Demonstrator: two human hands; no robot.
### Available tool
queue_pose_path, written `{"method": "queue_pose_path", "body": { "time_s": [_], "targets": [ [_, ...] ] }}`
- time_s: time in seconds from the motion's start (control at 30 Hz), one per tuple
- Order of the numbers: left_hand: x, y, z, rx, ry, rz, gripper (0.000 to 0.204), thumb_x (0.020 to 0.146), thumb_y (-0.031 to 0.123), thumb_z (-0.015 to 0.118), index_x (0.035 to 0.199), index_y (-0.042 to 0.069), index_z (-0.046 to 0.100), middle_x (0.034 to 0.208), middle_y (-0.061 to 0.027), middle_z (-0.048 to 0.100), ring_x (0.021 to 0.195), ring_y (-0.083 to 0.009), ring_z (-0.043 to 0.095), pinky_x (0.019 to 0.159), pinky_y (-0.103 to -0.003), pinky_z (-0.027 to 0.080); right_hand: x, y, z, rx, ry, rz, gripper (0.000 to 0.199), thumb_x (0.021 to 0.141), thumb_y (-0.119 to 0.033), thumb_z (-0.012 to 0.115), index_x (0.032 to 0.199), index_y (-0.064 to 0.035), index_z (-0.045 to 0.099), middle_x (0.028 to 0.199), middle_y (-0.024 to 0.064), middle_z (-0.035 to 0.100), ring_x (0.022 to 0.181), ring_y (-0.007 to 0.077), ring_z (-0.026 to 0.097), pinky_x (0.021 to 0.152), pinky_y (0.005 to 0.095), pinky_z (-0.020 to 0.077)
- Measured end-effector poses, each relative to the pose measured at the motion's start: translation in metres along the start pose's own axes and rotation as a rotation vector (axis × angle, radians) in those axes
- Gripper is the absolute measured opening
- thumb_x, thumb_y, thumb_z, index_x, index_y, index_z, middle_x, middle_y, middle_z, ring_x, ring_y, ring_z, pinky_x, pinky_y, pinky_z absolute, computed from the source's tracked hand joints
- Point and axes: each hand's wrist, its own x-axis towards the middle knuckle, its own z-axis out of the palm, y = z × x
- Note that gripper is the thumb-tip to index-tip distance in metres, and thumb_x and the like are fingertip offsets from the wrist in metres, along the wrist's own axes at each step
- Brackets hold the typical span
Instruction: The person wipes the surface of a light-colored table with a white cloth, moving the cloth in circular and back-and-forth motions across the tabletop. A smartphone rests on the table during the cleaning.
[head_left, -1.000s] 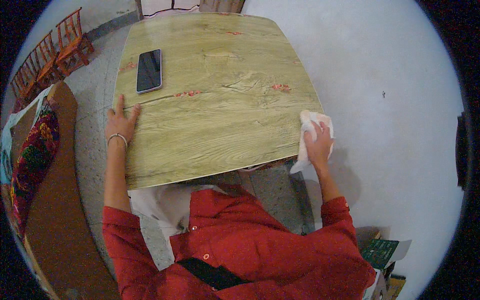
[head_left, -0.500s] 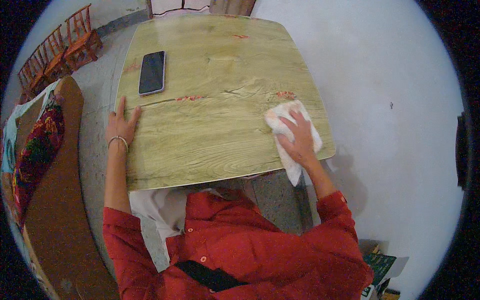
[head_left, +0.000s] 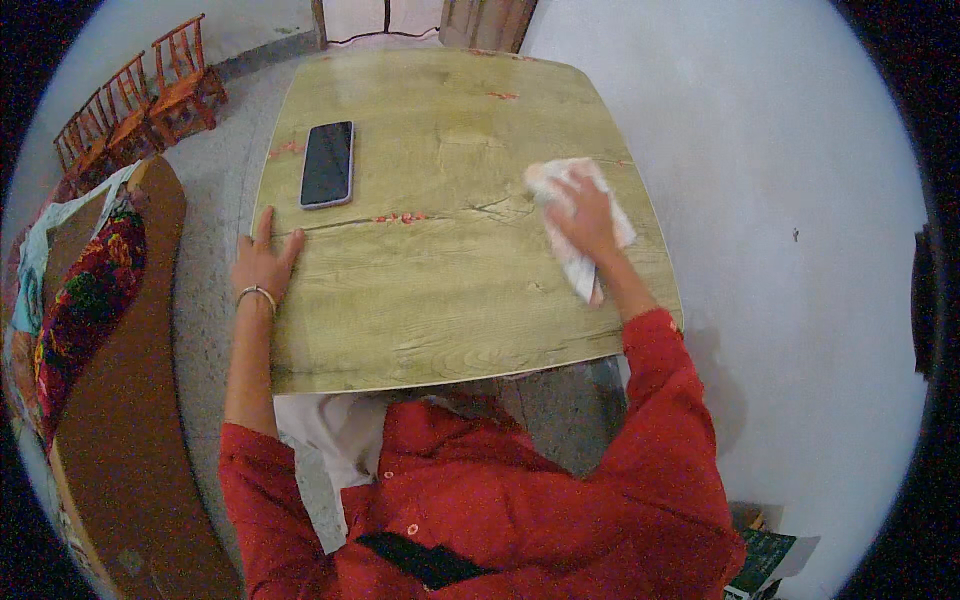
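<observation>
My right hand (head_left: 583, 215) presses a white, pinkish-tinged cloth (head_left: 612, 208) flat onto the wood-patterned table (head_left: 430, 310), on its right side. The cloth's lower corner trails toward me beside my wrist, and both are slightly blurred. At the table's left edge rests my left hand (head_left: 265, 268), fingers spread and holding nothing, a bracelet at its wrist. Just beyond those fingers lies a dark-screened phone (head_left: 328, 165) with a pale purple edge.
A white wall (head_left: 780, 200) runs close along the table's right side. To the left stands a brown wooden seat (head_left: 120, 400) with a colourful flowered fabric (head_left: 95, 285) over it. Several reddish wooden chairs (head_left: 185, 85) line the far left wall.
My right hand has pushed the cloth away from me across the table. My left hand stays at the left edge, and the whole view has shifted slightly.
</observation>
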Motion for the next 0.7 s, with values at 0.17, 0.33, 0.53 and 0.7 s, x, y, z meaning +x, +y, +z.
{"method": "queue_pose_path", "body": {
  "time_s": [0.17,0.33,0.53,0.7],
  "targets": [
    [-0.007,0.005,-0.008,-0.015,-0.025,-0.023,0.075,0.082,0.068,0.046,0.146,0.033,0.027,0.122,-0.0227,0.05,0.104,-0.0418,0.058,0.086,-0.048,0.048,-0.077,-0.063,-0.043,0.154,-0.055,-0.202,0.049,0.076,-0.032,0.067,0.122,-0.0156,0.059,0.133,0.0174,0.049,0.126,0.0389,0.04,0.106,0.0525,0.0273],
    [-0.002,-0.007,0.002,-0.004,-0.058,-0.026,0.075,0.083,0.066,0.047,0.146,0.032,0.026,0.127,-0.0251,0.047,0.108,-0.0427,0.055,0.089,-0.048,0.047,-0.083,0.026,-0.04,0.047,0.065,0.138,0.047,0.077,-0.026,0.069,0.121,-0.0102,0.059,0.133,0.0194,0.049,0.126,0.0372,0.041,0.105,0.048,0.0309],
    [0.013,-0.006,0.033,-0.123,-0.006,-0.027,0.077,0.081,0.066,0.051,0.145,0.029,0.029,0.126,-0.0231,0.049,0.111,-0.0416,0.053,0.09,-0.05,0.045,0.037,0.122,0.047,-0.156,0.101,0.41,0.053,0.08,-0.036,0.067,0.126,-0.011,0.056,0.133,0.0191,0.049,0.125,0.0345,0.043,0.102,0.0481,0.0334],
    [0.042,-0.006,0.04,-0.138,-0.064,-0.04,0.076,0.08,0.067,0.051,0.145,0.031,0.029,0.121,-0.021,0.052,0.105,-0.0399,0.058,0.086,-0.047,0.049,0.109,0.061,0.104,0.094,0.033,0.036,0.055,0.078,-0.035,0.067,0.128,-0.0155,0.056,0.136,0.0185,0.046,0.125,0.0349,0.043,0.103,0.051,0.0319]
  ]
}}
